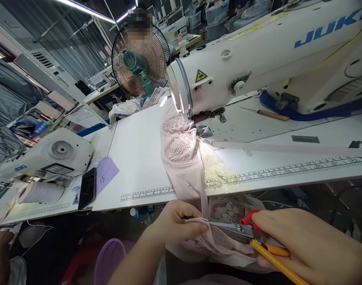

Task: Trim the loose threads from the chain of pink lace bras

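Note:
Below the table's front edge, my left hand (183,223) pinches the edge of a pale pink lace bra (225,245) between thumb and fingers. My right hand (290,237) is closed around scissors (228,225) with a red handle. Their blades point left and meet the fabric edge close to my left fingertips. A yellow-orange rod (276,263) shows under my right hand; whether it belongs to the scissors I cannot tell. Another lace bra part (181,148) lies under the needle area of the sewing machine (228,71) and hangs over the edge towards my hands.
A ruler strip (148,194) runs along the table front. A wooden-handled awl (273,114) lies by the machine. To the left are a phone (87,190), purple paper (108,174) and another machine (59,154). Another person's hand (1,245) is at far left. A fan (139,59) stands behind.

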Demonstrator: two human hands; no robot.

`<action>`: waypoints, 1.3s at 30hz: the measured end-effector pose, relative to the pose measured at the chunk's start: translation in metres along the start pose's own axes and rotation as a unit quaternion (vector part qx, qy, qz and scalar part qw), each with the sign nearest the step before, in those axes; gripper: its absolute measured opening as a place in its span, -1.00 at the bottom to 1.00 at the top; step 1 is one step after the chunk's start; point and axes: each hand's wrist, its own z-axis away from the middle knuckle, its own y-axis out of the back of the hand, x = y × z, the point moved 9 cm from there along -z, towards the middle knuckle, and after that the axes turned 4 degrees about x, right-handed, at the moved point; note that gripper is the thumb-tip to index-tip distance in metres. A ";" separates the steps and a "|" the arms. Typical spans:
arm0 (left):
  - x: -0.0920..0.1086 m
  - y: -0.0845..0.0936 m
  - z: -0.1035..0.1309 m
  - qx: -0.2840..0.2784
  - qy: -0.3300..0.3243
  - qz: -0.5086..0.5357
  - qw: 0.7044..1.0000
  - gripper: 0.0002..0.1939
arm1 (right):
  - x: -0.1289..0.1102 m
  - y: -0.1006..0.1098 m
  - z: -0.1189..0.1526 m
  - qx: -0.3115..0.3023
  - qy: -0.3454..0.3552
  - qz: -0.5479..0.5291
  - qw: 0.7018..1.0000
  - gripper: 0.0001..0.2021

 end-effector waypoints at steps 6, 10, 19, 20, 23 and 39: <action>-0.005 -0.003 0.003 -0.008 0.028 -0.026 0.999 -0.58 | -0.015 0.014 -0.002 0.059 0.039 0.041 0.997 -0.70; -0.007 -0.002 0.004 -0.008 0.025 -0.024 0.999 -0.58 | -0.021 0.014 -0.006 0.035 0.035 0.044 0.998 -0.73; -0.005 -0.003 0.004 -0.018 0.024 -0.049 0.998 -0.57 | -0.018 0.006 -0.006 -0.036 -0.019 0.007 0.999 -0.69; -0.005 -0.003 0.004 -0.019 0.025 -0.049 0.998 -0.57 | -0.016 0.005 -0.006 -0.041 -0.025 0.008 0.999 -0.68; -0.004 -0.003 0.004 -0.021 0.020 -0.043 0.999 -0.58 | -0.013 -0.001 -0.003 -0.069 -0.038 0.009 0.997 -0.69; -0.010 -0.003 0.002 -0.022 0.061 -0.026 0.998 -0.52 | -0.006 -0.012 0.001 -0.076 -0.071 -0.004 0.995 -0.65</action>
